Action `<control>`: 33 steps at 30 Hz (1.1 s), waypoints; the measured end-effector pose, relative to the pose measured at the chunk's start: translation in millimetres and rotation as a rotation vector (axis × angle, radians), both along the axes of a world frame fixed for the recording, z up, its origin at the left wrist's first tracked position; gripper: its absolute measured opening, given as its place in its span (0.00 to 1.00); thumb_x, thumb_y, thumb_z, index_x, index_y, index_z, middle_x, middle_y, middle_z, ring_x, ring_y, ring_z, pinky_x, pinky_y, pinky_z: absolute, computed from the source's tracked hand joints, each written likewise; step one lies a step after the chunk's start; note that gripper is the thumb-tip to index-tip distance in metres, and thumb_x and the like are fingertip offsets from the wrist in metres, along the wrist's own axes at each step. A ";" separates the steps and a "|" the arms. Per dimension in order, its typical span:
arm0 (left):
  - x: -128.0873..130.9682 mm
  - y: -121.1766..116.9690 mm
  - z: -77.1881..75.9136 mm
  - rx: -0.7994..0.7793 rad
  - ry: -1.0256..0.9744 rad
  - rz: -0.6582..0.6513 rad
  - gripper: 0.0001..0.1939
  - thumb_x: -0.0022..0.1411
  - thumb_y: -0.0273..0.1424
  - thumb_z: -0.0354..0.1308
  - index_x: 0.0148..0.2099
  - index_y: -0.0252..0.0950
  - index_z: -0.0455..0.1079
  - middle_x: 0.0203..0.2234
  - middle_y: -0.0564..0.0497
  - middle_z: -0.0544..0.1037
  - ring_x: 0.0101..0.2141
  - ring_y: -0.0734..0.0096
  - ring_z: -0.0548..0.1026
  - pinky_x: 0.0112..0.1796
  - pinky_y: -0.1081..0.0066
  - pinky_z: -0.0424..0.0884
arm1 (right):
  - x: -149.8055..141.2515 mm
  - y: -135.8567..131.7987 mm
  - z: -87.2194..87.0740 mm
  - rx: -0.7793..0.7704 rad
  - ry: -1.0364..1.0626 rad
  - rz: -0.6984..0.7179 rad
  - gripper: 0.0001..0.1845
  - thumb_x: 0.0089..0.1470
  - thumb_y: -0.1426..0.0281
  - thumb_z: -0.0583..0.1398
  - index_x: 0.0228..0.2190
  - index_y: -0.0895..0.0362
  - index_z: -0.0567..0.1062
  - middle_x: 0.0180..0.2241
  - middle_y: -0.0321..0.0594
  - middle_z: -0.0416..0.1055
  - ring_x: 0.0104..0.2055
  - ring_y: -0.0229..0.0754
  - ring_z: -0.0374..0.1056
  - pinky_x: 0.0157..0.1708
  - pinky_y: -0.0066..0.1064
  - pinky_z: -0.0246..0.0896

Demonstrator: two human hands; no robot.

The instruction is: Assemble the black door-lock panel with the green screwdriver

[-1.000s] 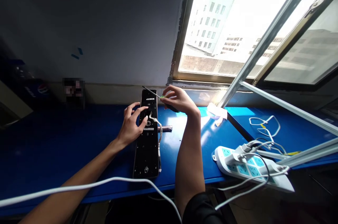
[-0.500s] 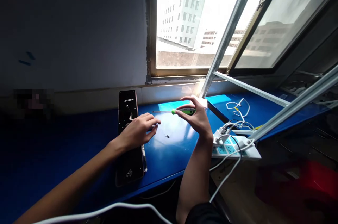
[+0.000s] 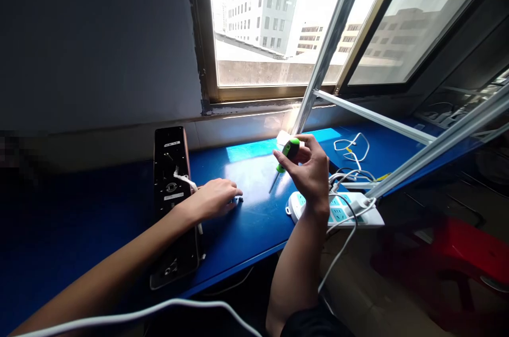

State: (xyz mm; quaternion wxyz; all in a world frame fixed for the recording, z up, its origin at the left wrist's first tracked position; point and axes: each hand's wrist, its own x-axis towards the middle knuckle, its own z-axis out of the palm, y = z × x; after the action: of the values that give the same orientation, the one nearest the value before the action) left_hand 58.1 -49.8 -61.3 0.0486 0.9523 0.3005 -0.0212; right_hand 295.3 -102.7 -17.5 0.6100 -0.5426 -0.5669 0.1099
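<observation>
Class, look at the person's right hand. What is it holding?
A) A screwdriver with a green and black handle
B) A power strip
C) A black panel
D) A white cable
A. The right hand grips the screwdriver by its green and black handle, with the thin shaft pointing down toward the blue shelf.

Green screwdriver (image 3: 289,150), apparently in right grip (image 3: 306,170)
</observation>
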 end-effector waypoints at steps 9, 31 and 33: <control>-5.2 3.7 -13.9 0.034 -0.108 -0.095 0.10 0.66 0.28 0.58 0.42 0.42 0.82 0.37 0.48 0.83 0.37 0.62 0.80 0.41 0.67 0.72 | -13.6 15.1 -21.6 0.015 0.044 0.226 0.16 0.53 0.64 0.71 0.41 0.53 0.74 0.26 0.29 0.74 0.24 0.35 0.71 0.24 0.25 0.70; -9.4 1.2 -20.3 0.126 -0.060 -0.104 0.09 0.68 0.28 0.61 0.47 0.40 0.81 0.45 0.47 0.83 0.42 0.58 0.79 0.41 0.63 0.72 | -25.7 35.3 -40.3 0.064 0.091 0.187 0.14 0.51 0.67 0.70 0.38 0.53 0.73 0.24 0.27 0.68 0.22 0.33 0.66 0.23 0.27 0.67; -9.0 -1.2 -18.0 0.120 -0.102 -0.100 0.08 0.67 0.29 0.63 0.47 0.39 0.81 0.46 0.46 0.83 0.43 0.58 0.79 0.42 0.63 0.72 | -26.8 33.2 -36.7 0.090 0.107 0.175 0.13 0.50 0.69 0.70 0.38 0.53 0.73 0.23 0.26 0.68 0.22 0.33 0.66 0.23 0.26 0.66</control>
State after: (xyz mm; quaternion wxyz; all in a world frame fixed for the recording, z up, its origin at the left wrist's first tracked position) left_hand 49.1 -51.0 -79.2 0.0056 0.9672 0.2504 0.0429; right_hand 268.5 -69.5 -54.1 0.6514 -0.4561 -0.5831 0.1662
